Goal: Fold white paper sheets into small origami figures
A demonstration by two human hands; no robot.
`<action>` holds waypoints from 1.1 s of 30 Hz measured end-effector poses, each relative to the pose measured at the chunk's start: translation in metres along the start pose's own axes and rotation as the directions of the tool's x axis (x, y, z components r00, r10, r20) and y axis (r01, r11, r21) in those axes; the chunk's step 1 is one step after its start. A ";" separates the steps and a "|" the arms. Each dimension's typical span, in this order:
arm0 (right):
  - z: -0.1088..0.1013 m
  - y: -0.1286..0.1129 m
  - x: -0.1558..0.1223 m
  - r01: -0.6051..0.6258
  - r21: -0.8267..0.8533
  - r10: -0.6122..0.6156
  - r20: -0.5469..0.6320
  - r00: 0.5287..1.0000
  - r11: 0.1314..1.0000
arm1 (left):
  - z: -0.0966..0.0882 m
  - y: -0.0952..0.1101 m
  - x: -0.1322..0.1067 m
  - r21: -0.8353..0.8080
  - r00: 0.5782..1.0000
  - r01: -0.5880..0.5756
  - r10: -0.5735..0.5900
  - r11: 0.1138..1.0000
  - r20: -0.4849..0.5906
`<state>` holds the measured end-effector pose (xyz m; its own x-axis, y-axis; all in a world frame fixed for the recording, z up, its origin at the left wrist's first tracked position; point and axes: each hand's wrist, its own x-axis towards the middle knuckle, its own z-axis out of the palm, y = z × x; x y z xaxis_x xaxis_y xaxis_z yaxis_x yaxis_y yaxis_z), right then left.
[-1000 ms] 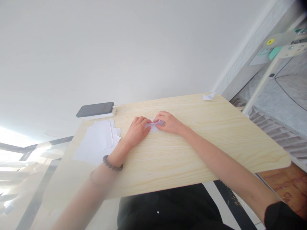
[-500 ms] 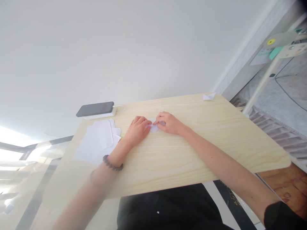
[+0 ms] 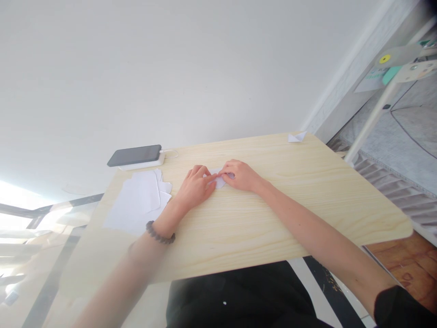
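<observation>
Partly hidden, white paper (image 3: 220, 183) is pinched by right-hand fingers (image 3: 226, 171), while left-hand fingers (image 3: 210, 178) have an unclear hold.

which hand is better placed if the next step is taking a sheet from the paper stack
Likely the left hand: it lies nearer the paper stack, while the right hand is farther off. Both hands touch the small paper.

No readable text here, just green lettering (image 3: 374, 77) on a white sheet (image 3: 363, 85), out there beyond the far right corner of the tabletop (image 3: 307, 196), too small and blurred to make out.
</observation>
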<state>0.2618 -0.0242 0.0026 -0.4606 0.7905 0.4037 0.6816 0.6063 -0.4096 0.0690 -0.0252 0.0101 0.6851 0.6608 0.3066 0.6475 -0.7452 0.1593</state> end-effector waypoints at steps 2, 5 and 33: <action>0.000 -0.002 0.001 -0.033 -0.022 0.033 0.000 0.999 0.999 | 0.000 0.000 0.000 -0.006 1.000 -0.001 0.001 1.000 -0.003; 0.000 -0.004 0.001 -0.059 -0.056 0.058 -0.010 0.998 0.997 | 0.000 0.001 0.000 -0.011 1.000 -0.001 0.001 1.000 -0.006; -0.001 0.011 0.002 -0.087 -0.022 0.087 -0.011 0.996 0.996 | 0.009 -0.008 0.004 -0.085 0.990 0.095 -0.102 0.992 -0.092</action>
<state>0.2692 -0.0159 -0.0003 -0.3932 0.8394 0.3753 0.7317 0.5328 -0.4250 0.0693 -0.0157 0.0010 0.5814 0.7225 0.3742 0.6785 -0.6843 0.2671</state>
